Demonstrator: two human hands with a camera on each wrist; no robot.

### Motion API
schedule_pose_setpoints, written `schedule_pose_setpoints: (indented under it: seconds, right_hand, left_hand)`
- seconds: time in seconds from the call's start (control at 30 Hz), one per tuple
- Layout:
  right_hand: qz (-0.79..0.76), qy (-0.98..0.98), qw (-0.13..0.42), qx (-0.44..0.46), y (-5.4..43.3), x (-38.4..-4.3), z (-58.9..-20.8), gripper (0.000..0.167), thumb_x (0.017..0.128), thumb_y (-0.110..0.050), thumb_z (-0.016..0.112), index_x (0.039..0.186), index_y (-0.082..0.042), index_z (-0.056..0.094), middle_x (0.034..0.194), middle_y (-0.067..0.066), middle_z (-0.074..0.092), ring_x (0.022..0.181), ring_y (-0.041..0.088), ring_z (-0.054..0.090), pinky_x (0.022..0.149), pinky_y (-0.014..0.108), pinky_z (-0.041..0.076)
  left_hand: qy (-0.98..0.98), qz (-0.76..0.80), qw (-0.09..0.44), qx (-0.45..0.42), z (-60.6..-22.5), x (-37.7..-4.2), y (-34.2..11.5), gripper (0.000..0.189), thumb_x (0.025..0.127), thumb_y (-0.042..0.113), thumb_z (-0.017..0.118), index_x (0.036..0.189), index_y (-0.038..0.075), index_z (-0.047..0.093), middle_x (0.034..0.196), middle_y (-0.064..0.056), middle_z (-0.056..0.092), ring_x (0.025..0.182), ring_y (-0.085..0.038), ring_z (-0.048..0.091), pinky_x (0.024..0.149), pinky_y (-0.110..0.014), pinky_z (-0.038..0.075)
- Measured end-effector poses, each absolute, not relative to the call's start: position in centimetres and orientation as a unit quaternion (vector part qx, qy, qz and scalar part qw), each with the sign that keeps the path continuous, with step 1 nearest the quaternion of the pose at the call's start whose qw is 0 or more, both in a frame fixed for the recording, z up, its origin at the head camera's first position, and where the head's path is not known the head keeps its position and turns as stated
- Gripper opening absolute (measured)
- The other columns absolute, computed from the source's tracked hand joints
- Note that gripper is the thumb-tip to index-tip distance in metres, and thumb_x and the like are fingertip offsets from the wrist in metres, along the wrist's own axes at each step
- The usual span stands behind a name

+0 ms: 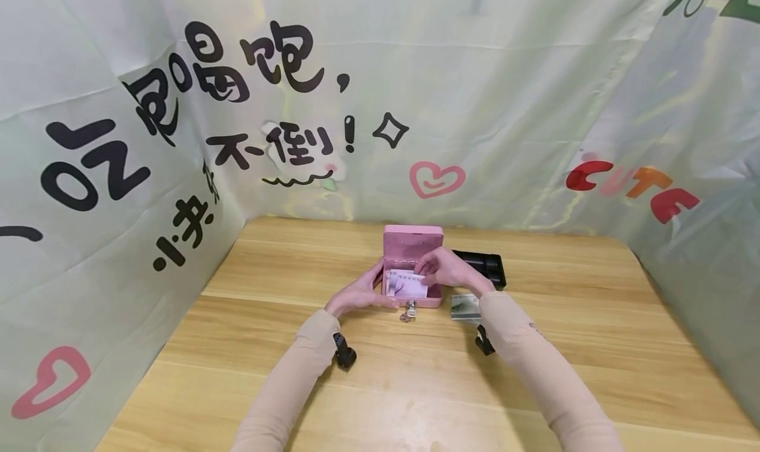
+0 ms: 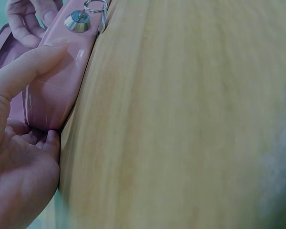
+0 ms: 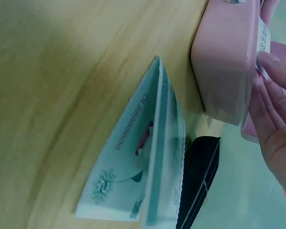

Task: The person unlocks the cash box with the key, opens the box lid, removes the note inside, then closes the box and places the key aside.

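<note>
A pink cash box [image 1: 429, 302] stands on the table with its lid raised. My left hand [image 1: 363, 292] grips its left front corner; in the left wrist view the thumb lies along the front and the fingers curl at the side. A pale purple banknote [image 1: 410, 286] lies inside the box. Reaching over the right wall, my right hand [image 1: 446, 268] pinches the note's edge between thumb and fingers, as the right wrist view shows. A small key [image 1: 407, 317] hangs from the front lock [image 2: 77, 21]. Right of the box rests a folded greenish banknote [image 3: 126, 152].
Behind the right forearm sits a black compartment tray [image 1: 494, 267], partly hidden by that arm. The wooden table [image 1: 392, 386] meets printed fabric walls [image 1: 505, 129] at the back and sides.
</note>
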State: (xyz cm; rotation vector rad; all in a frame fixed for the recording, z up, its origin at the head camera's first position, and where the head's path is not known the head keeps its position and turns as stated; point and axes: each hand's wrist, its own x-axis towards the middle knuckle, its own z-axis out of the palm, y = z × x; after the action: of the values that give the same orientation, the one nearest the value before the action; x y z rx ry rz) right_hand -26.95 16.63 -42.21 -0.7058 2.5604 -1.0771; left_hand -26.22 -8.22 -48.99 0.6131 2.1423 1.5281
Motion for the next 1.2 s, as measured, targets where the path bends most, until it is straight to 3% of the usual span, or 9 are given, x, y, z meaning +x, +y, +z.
schedule_pose_setpoints:
  seconds: [0.23,0.47,0.7,0.93,1.07,1.2]
  right_hand:
    - [-0.391,0.883,0.097,-0.239,16.7,-26.5,-42.3,0.012,0.086,0.004,0.069,0.097,0.002,0.074,0.089,0.015,0.075,0.079,0.014,0.067,0.073,0.026,0.058]
    - [-0.459,0.865,0.07,-0.189,16.7,-25.8,-42.5,0.015,0.091,0.003,0.065,0.104,0.006,0.071,0.095,0.021,0.071,0.079,0.02,0.068,0.075,0.041,0.064]
    - [-0.495,0.855,0.023,-0.156,16.6,-25.1,-42.7,0.017,0.092,0.001,0.066,0.107,0.005,0.073,0.104,0.023,0.072,0.081,0.014,0.066,0.07,0.018,0.053]
    - [-0.537,0.836,0.007,-0.116,16.8,-24.3,-42.7,0.021,0.092,-0.004,0.069,0.111,0.003,0.072,0.105,0.022,0.073,0.08,0.013,0.062,0.068,0.02,0.053]
    - [-0.572,0.817,0.008,-0.074,17.2,-23.7,-42.6,0.026,0.091,-0.007,0.072,0.115,0.002,0.071,0.103,0.017,0.074,0.079,0.011,0.063,0.071,0.026,0.058]
    - [-0.596,0.801,-0.009,-0.053,17.7,-23.0,-42.5,0.028,0.089,-0.01,0.074,0.114,0.003,0.071,0.095,0.002,0.075,0.078,0.006,0.065,0.074,0.027,0.061]
  left_hand:
    - [0.773,0.553,0.217,0.224,-48.8,-26.2,-8.3,0.122,0.075,0.014,0.087,0.164,0.027,0.005,0.169,-0.013,0.018,0.154,-0.034,0.026,0.128,-0.055,0.019]
    - [0.773,0.555,0.219,0.216,-48.9,-26.3,-8.3,0.123,0.074,0.014,0.088,0.164,0.027,0.005,0.17,-0.013,0.015,0.156,-0.034,0.019,0.128,-0.057,0.016]
    - [0.78,0.549,0.216,0.208,-48.9,-26.2,-8.3,0.122,0.074,0.014,0.088,0.164,0.023,0.005,0.171,-0.014,0.011,0.158,-0.033,0.014,0.13,-0.055,0.014]
    - [0.788,0.544,0.219,0.191,-48.8,-26.1,-8.2,0.124,0.074,0.016,0.088,0.164,0.017,0.003,0.171,-0.015,0.007,0.158,-0.033,0.011,0.13,-0.053,0.012]
    - [0.786,0.545,0.221,0.192,-48.8,-26.0,-8.2,0.124,0.073,0.015,0.088,0.164,0.017,0.002,0.171,-0.015,0.007,0.158,-0.033,0.011,0.13,-0.052,0.012]
    - [0.786,0.544,0.221,0.19,-48.7,-26.0,-8.2,0.125,0.073,0.014,0.088,0.164,0.018,0.002,0.171,-0.014,0.007,0.158,-0.033,0.011,0.13,-0.052,0.013]
